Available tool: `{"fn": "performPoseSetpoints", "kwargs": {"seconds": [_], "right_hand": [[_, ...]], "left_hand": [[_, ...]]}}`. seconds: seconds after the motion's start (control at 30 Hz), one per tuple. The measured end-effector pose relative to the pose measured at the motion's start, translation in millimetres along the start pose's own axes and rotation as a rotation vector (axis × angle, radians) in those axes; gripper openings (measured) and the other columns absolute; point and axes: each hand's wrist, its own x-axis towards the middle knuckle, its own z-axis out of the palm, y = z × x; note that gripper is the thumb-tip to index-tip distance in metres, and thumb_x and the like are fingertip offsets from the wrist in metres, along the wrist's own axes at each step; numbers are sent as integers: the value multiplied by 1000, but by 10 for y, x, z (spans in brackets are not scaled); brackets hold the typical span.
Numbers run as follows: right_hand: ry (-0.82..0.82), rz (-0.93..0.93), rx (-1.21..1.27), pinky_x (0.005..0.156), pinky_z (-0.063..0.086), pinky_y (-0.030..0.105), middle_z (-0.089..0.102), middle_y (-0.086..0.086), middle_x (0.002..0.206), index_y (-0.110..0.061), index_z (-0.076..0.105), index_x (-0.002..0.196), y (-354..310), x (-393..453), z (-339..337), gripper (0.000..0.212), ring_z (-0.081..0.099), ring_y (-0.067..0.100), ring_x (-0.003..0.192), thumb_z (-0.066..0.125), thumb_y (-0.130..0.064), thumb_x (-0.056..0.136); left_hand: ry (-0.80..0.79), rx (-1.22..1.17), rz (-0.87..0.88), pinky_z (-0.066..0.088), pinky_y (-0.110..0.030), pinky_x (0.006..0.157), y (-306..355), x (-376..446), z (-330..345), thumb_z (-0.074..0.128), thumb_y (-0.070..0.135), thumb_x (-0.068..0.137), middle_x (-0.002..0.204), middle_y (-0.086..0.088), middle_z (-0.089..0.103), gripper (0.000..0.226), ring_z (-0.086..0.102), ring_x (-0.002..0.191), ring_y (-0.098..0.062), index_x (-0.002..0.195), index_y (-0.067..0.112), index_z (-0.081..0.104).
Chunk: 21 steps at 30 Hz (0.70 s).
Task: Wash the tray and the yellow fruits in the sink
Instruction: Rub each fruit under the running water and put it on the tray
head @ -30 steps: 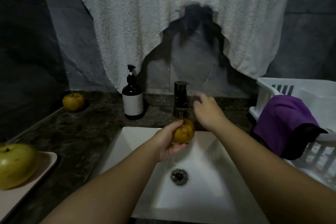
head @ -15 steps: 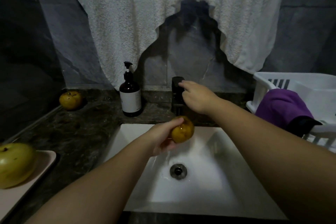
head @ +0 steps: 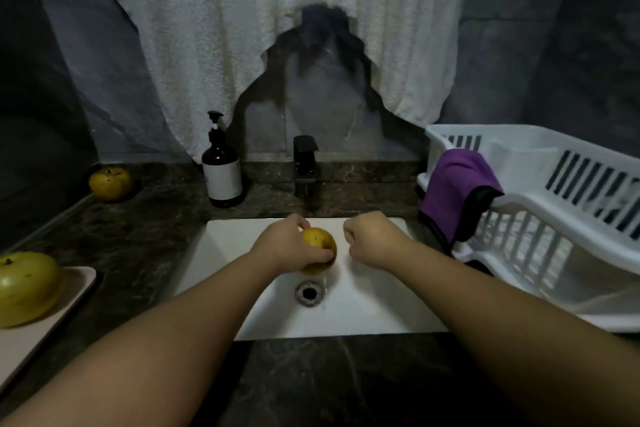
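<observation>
The counter (head: 145,239) is dark stone with a marbled pattern, and it runs around a white rectangular sink (head: 374,315) with a round metal drain (head: 309,293) in the bottom. The wall behind is grey stone, rather dark, and a big white towel (head: 263,31) hangs over it; the lower edge of the towel is open in the middle, just above the black tap (head: 304,163).

Over the sink, the left hand (head: 284,248) holds a yellow fruit (head: 320,246); its fingers are curled around the fruit from the left side and from below. A thin stream of water falls under the fruit beside the drain. The right hand (head: 372,239) is just beside the fruit, not touching it, and its fingers are curled into a loose fist with nothing inside.

Left of the tap a brown soap bottle (head: 221,173) with a black pump and a white label stands upright on the counter. A second yellow fruit (head: 110,183) lies in the far left corner of the counter, near the wall. At the left edge a pale tray (head: 41,340) rests on the counter, and a larger green-yellow fruit (head: 26,288) sits on it. To the right of the sink there is a white plastic dish rack (head: 554,218), and a purple cloth (head: 457,191) hangs over its near rim.
</observation>
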Motion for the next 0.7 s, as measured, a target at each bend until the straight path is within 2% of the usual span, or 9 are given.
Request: {"fn": "performPoseSetpoints", "kwargs": {"seconds": [0.07, 0.13, 0.2, 0.3, 0.33, 0.43, 0.5, 0.57, 0.7], "right_hand": [[-91, 18, 46, 71, 44, 29, 40, -11, 131, -26, 61, 124, 28, -74, -70, 40, 57, 29, 110, 61, -10, 88], [31, 48, 125, 72, 47, 32, 46, -1, 132, -29, 62, 104, 64, -137, -155, 23, 58, 26, 100, 63, -13, 88], [219, 70, 133, 72, 51, 34, 59, 1, 109, -27, 59, 84, 134, -176, -245, 18, 58, 25, 91, 61, -10, 89], [-89, 83, 32, 91, 53, 37, 47, -1, 140, -26, 62, 128, 177, -297, -327, 40, 55, 30, 117, 69, -15, 90], [-96, 92, 23, 93, 53, 38, 48, 1, 139, -25, 60, 130, 185, -338, -364, 43, 55, 30, 116, 70, -17, 89], [198, 79, 54, 79, 54, 35, 62, 2, 103, -20, 64, 98, 216, -366, -425, 11, 61, 25, 93, 62, -12, 91], [-18, 74, -58, 86, 53, 36, 59, 1, 125, -22, 64, 122, 181, -433, -397, 31, 60, 28, 109, 63, -11, 93], [-252, 141, -74, 100, 49, 37, 43, 5, 151, -24, 44, 152, 206, -472, -365, 64, 52, 31, 130, 67, -13, 93], [193, 197, 0, 84, 56, 37, 66, 11, 118, -13, 67, 118, 299, -348, -814, 27, 62, 26, 97, 59, -15, 92]], "left_hand": [[52, 37, 39, 59, -34, 82, 72, -38, -13, 87, 64, 64, 117, 6, 61, 78, 60, 101, -16, 128, 37, 51], [133, -46, 48, 59, -36, 84, 140, -61, -40, 88, 63, 65, 115, 6, 60, 79, 60, 102, -16, 129, 35, 52], [133, 0, 81, 59, -38, 86, 226, -85, -99, 88, 61, 66, 116, 5, 61, 78, 61, 103, -17, 130, 33, 52], [100, -13, 81, 58, -38, 88, 298, -144, -155, 88, 58, 69, 120, 4, 61, 77, 60, 106, -18, 132, 31, 54], [125, -118, 64, 58, -38, 87, 321, -151, -167, 88, 58, 70, 119, 4, 59, 78, 60, 106, -18, 133, 29, 53], [168, -221, 59, 59, -39, 87, 375, -166, -180, 88, 60, 69, 116, 4, 59, 80, 61, 104, -18, 133, 28, 53], [67, -28, 55, 60, -39, 86, 404, -232, -152, 88, 62, 66, 110, 6, 59, 79, 61, 101, -17, 130, 29, 55], [63, 101, 53, 60, -38, 86, 392, -268, -94, 86, 64, 66, 109, 7, 58, 79, 61, 101, -18, 129, 30, 55], [113, 81, 91, 60, -38, 84, 391, -249, -118, 85, 66, 66, 115, 5, 64, 75, 62, 100, -17, 126, 32, 54]]}}
